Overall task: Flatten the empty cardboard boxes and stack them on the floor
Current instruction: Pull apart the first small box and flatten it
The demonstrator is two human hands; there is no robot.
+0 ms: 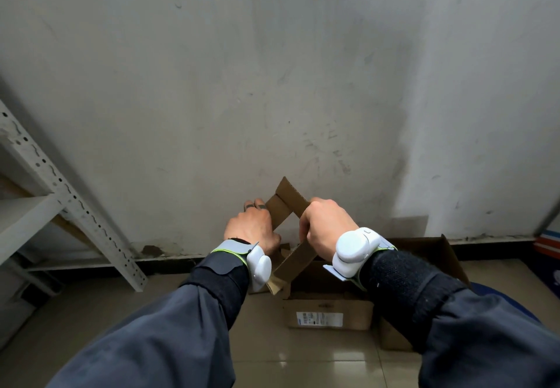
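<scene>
A small brown cardboard box (288,203) hangs in the air in front of me, skewed into a diamond shape with its ends open. My left hand (253,227) grips its left side and my right hand (325,225) is closed over its right side. Both wrists carry white bands. Below on the tiled floor lies a larger cardboard box (330,312) with a white label on its front. Another open box (439,251) stands behind it by the wall, partly hidden by my right arm.
A grey scuffed wall (272,84) rises straight ahead. A white perforated metal shelf rack (69,203) stands at the left. A blue object (509,299) lies at the right behind my sleeve, and a striped package (547,242) shows at the far right edge.
</scene>
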